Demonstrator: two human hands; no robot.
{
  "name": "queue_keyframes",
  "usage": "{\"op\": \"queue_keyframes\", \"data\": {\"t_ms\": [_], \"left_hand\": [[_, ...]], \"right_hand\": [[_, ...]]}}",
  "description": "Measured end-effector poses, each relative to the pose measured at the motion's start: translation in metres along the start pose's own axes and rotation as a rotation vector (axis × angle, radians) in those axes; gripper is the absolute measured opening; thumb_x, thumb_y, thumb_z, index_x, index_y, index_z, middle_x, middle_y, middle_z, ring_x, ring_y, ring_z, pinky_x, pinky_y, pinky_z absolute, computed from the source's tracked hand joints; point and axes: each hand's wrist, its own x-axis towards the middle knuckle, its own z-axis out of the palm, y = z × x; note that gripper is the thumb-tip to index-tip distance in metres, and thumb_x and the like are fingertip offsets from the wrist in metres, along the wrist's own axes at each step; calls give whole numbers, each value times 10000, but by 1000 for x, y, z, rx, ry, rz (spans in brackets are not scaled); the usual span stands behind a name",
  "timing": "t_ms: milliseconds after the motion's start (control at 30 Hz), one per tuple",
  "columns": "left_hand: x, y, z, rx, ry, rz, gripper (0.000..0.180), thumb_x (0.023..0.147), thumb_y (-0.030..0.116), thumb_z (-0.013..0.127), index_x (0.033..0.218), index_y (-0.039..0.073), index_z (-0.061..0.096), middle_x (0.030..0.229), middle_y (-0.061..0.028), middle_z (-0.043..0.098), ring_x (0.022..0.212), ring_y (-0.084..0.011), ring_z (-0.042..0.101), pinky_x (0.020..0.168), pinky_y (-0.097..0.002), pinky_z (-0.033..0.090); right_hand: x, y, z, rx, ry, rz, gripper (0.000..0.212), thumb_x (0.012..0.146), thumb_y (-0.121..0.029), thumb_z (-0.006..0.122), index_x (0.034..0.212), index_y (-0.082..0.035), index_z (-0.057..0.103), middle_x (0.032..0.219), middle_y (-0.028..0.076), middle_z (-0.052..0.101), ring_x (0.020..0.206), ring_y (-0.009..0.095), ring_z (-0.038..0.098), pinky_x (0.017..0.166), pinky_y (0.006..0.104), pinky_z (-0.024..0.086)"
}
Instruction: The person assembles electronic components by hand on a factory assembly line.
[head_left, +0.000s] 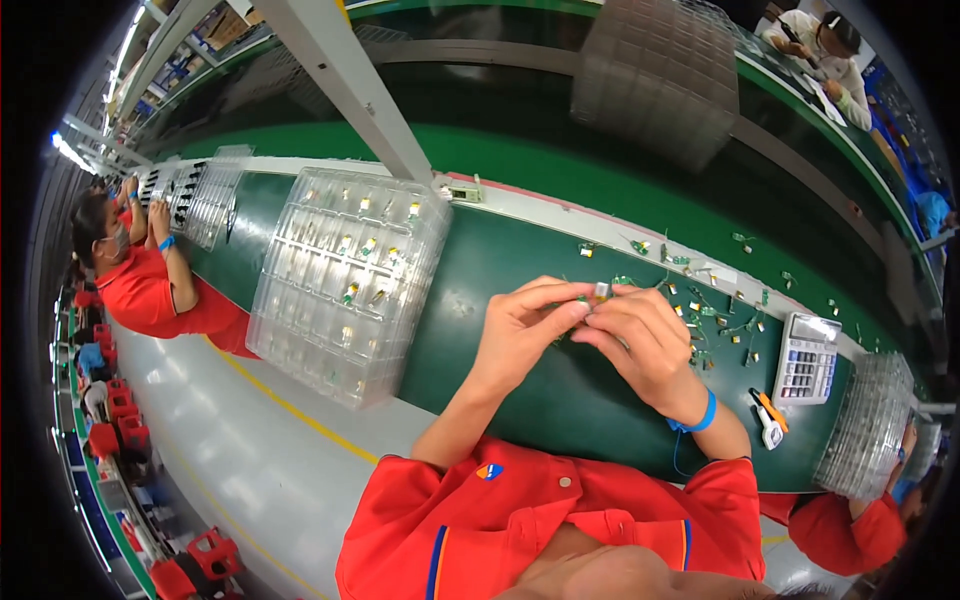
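Green small part is pinched between both hands, left hand and right hand; fitting seems underway, needing fine alignment.

Bright, even overhead light is flooding the room, a strip lamp glaring at nine o'clock. Sheen is bouncing off the clear plastic tray and pale floor. Edges are bending and darkening toward every rim; shadows are staying soft.

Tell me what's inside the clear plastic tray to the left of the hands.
The clear compartment tray holds small parts with green and yellow bits in several pockets; many pockets look empty. Glare hides detail, and whatever lies under the tray is covered.
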Motion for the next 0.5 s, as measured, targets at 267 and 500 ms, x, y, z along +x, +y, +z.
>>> {"op": "queue_keyframes", "data": {"t_ms": [267, 500], "left_hand": [[-3, 7, 6, 550, 83, 231, 221, 823, -41, 660, 1037, 2, 694, 885, -81, 637, 737, -132, 624, 605, -248, 514], [1, -3, 6, 977, 177, 583, 268, 778, -71, 677, 1022, 36, 708, 851, -73, 650, 741, -138, 628, 623, -253, 511]], "right_hand": [[0, 14, -14, 522, -128, 867, 247, 949, -188, 571, 871, 36, 642, 747, 91, 659, 613, 112, 614, 560, 215, 495], [6, 16, -7, 1051, -405, 1250, 348, 970, -281, 540, 877, 37, 648, 710, 113, 665, 595, 144, 646, 548, 229, 521]]}}
